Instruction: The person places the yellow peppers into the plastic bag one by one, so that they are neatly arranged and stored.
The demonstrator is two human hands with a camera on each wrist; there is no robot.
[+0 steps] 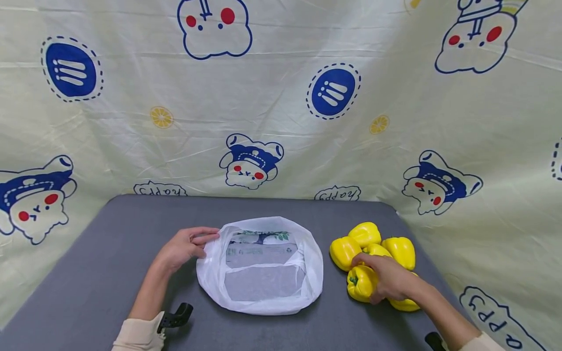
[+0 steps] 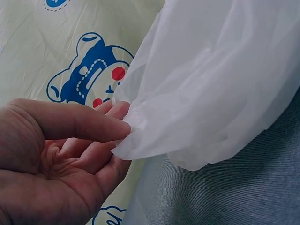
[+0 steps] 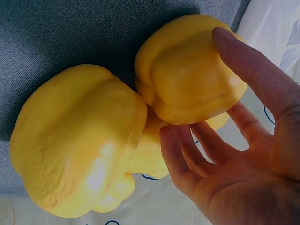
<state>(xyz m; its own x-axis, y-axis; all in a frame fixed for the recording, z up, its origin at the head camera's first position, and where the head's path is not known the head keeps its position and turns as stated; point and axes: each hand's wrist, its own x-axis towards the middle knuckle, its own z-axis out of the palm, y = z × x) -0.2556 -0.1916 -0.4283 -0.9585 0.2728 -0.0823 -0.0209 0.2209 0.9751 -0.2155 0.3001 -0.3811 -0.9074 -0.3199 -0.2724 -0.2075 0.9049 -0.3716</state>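
A white plastic bag [image 1: 259, 307] lies with its mouth spread wide, showing a grey inside with printed marks. At its left rim, my left hand [image 1: 181, 249] pinches the thin film between thumb and fingers, as the left wrist view shows on the bag's edge [image 2: 164, 122]. To the right of the bag sits a cluster of several yellow bell peppers [image 1: 400, 252]. My right hand [image 1: 392, 279] grips the front-left bell pepper [image 3: 187, 70], thumb on one side and fingertips on the other. The hand partly covers the peppers behind it.
Everything stands on a grey cloth-covered table [image 1: 145, 219]. A pale printed sheet [image 1: 281, 97] hangs behind the table and along its right side. Another large yellow pepper [image 3: 79, 140] lies close beside the gripped one.
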